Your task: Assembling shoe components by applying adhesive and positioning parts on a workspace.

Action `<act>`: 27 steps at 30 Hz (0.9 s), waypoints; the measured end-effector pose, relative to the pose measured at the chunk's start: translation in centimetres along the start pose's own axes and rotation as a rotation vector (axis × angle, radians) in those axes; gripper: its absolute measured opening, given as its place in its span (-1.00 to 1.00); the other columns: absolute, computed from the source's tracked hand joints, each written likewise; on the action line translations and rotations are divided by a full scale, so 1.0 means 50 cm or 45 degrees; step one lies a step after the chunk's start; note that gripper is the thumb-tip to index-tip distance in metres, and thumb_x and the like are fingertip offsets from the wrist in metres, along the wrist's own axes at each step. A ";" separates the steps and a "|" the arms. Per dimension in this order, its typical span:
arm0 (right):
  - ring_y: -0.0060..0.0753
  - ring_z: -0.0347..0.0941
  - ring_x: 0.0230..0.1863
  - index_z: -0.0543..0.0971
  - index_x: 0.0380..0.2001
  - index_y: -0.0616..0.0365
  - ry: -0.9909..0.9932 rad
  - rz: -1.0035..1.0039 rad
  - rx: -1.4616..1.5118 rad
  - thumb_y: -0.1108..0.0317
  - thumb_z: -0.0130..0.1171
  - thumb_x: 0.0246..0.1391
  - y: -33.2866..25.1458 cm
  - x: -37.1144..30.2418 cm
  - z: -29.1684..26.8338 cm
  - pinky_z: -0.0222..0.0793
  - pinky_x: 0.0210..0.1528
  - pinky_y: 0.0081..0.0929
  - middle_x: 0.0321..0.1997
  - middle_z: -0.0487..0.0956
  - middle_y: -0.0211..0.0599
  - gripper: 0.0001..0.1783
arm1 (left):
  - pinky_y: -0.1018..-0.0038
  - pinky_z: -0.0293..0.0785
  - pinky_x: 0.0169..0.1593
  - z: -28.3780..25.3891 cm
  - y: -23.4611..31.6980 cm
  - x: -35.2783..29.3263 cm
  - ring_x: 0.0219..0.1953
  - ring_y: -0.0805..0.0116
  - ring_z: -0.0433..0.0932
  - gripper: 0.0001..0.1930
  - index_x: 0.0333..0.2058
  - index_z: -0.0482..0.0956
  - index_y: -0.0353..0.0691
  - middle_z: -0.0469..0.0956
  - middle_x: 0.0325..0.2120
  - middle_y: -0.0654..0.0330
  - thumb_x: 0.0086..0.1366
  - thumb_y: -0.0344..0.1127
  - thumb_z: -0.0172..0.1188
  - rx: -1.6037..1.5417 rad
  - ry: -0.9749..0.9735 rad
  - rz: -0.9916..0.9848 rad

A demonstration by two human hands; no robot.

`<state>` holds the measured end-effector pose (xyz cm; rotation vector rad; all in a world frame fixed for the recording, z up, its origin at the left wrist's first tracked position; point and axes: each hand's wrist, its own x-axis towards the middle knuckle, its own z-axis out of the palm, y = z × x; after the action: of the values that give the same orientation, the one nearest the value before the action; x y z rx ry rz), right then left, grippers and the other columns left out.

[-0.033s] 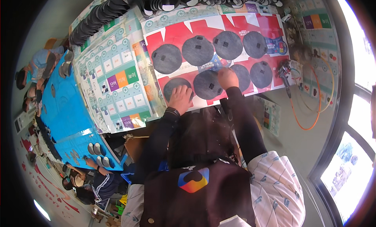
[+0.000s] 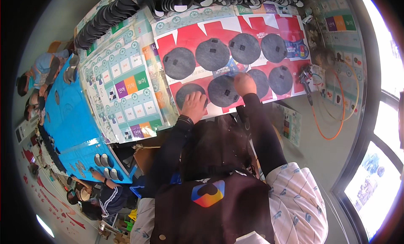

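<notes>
Several round dark grey fabric discs lie in two rows on a red and white printed sheet (image 2: pixel 223 28). My left hand (image 2: pixel 194 107) rests with fingers stretched over the near-left disc (image 2: pixel 183 93), covering part of it. My right hand (image 2: pixel 245 84) is closed, its fingers curled down between the near-middle disc (image 2: pixel 221 92) and the disc to its right (image 2: pixel 261 85). Whatever those fingers hold is hidden. Small black rectangular patches sit on most discs, such as the far-left disc (image 2: pixel 179 65) and the far-right disc (image 2: pixel 274 49).
Dark curved pieces (image 2: pixel 105 21) are stacked along the far edge. Printed teal sheets (image 2: pixel 122 105) cover the table to the left. At right hangs an air tool (image 2: pixel 307 86) with an orange hose (image 2: pixel 322 135). Other people work around a blue table (image 2: pixel 71 117) further left.
</notes>
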<state>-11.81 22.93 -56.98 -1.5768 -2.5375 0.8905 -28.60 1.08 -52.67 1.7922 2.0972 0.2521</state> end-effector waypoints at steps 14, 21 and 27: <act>0.03 0.60 -0.12 0.67 -0.38 0.07 0.042 -0.022 0.075 0.33 0.22 0.04 -0.004 -0.001 -0.005 0.55 -0.07 -0.07 -0.21 0.65 -0.13 -0.89 | 0.25 0.31 -0.02 0.014 0.029 0.002 -0.07 0.22 0.43 -0.63 -0.23 0.49 -0.09 0.43 -0.21 0.21 -0.01 -0.25 0.42 0.218 -0.016 0.067; 0.04 0.59 -0.07 0.68 -0.36 0.05 -0.018 -0.052 0.065 0.34 0.22 0.05 0.000 0.012 0.002 0.54 -0.02 -0.08 -0.20 0.65 -0.13 -0.89 | 0.21 0.33 0.02 -0.007 0.018 0.006 -0.05 0.12 0.43 -0.68 -0.22 0.49 -0.11 0.41 -0.22 0.16 0.08 -0.22 0.38 -0.142 0.089 -0.076; 0.01 0.60 -0.04 0.68 -0.36 0.14 -0.060 -0.040 -0.143 0.26 0.20 0.11 -0.004 0.027 0.015 0.55 0.01 -0.12 -0.18 0.67 -0.11 -0.81 | 0.13 0.36 0.04 -0.023 -0.016 0.001 -0.04 0.03 0.44 -0.64 -0.22 0.49 -0.15 0.43 -0.21 0.13 0.08 -0.23 0.45 -0.297 0.138 -0.261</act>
<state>-12.86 23.68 -57.86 -1.5579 -2.6816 0.8045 -29.80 1.11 -51.91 1.4481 2.2025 0.5246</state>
